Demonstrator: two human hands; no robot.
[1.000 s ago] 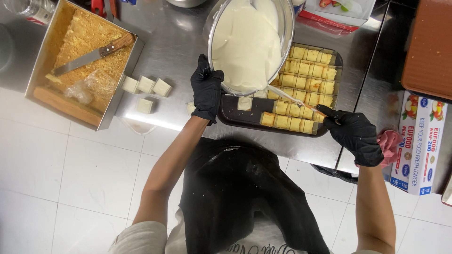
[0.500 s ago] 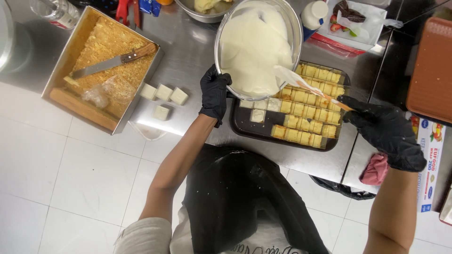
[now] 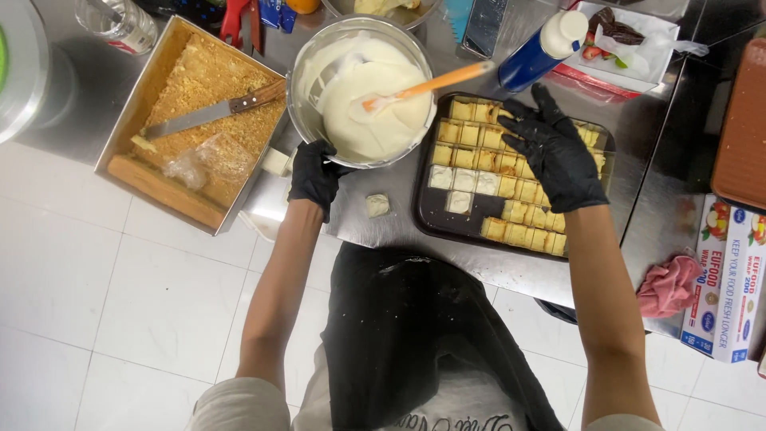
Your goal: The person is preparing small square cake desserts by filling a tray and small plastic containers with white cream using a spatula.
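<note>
Left hand (image 3: 315, 175), black glove, grips the near rim of the steel mixing bowl (image 3: 307, 120), fingers curled shut on the edge. Bowl sits on the steel counter (image 3: 383, 227), between the two trays, roughly half full of white cream (image 3: 375, 104). Spatula (image 3: 423, 84) with an orange handle lies in the bowl, blade in the cream, handle resting over the right rim and pointing toward the far right. Neither hand touches it.

Right hand (image 3: 554, 152), also gloved black, is open with fingers spread, empty, hovering over the dark rectangular tray (image 3: 427, 219). Can't tell if it touches the cake. Tray holds rows of yellow cake squares (image 3: 519, 211); a few at the near-left corner are coated white (image 3: 455, 183).

One loose white-coated cube (image 3: 377, 205) sits on the counter just below the bowl, between the left hand and the dark tray.

Left of the bowl: metal pan (image 3: 132, 112) of golden crumb base, with a wood-handled knife (image 3: 211, 112) lying across it and crumpled clear plastic (image 3: 199, 164) at its near side. A pale cube (image 3: 277, 162) sits at the pan's right edge, beside the left hand.

Far side: blue bottle with white cap (image 3: 538, 52) just beyond the dark tray. Right edge: pink cloth (image 3: 666, 287) and a boxed roll of wrap (image 3: 726, 275). Person's black apron (image 3: 415, 335) fills the lower centre.
</note>
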